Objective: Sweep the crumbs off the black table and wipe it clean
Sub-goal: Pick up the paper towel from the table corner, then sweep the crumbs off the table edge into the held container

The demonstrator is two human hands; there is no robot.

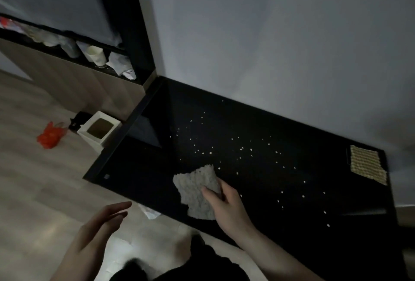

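Right hand [226,208] pinches 1 white cloth [197,193] flat on black table [139,168]; left hand [98,229] open, fingers spread, off near edge. Dozens of crumbs [241,149] scattered; 1 woven mat [368,163] at far-right corner. Grey wall, wood floor.

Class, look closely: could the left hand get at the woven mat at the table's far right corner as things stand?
Probably not easily. The left hand hovers off the black table's near-left edge, and the right hand and cloth lie between it and the woven mat.
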